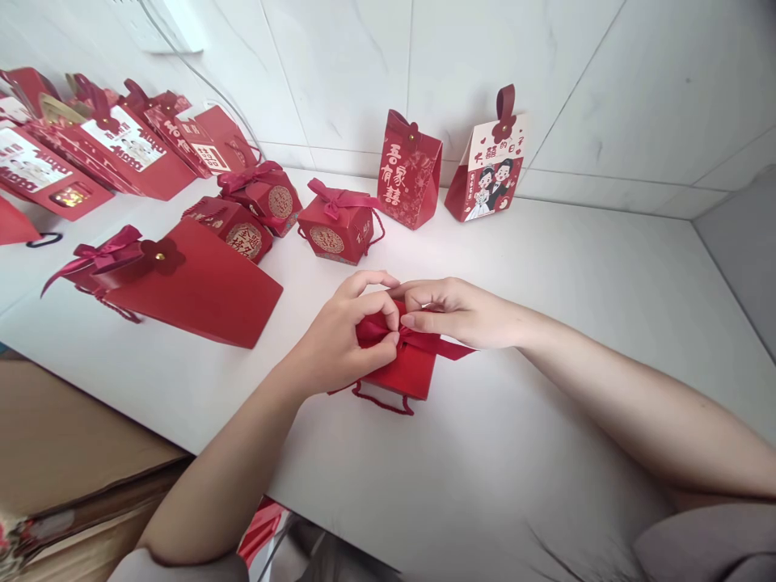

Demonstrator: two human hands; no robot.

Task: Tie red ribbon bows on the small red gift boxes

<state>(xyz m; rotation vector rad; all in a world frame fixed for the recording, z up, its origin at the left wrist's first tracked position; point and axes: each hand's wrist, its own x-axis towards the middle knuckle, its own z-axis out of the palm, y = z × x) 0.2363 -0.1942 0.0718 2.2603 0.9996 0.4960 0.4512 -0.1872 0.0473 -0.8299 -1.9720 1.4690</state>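
A small red gift box (400, 374) stands on the white table in front of me, with a rope handle (388, 406) hanging off its near side. Across its top runs a dark red ribbon (452, 348), one tail reaching out to the right. My left hand (364, 327) pinches the ribbon at the middle of the box top, thumb against forefinger. Close beside it, my right hand (454, 311) has its thumb and forefinger closed at the same ribbon. The knot or loop itself is mostly covered by my fingers.
Behind the hands stands a finished-looking red box with a bow (336, 230). Two upright gift bags, one red (412, 174) and one white-and-red (488, 166), lean near the tiled wall. Several more red boxes and a large red bag (200, 283) fill the left. A cardboard box (73, 436) sits below.
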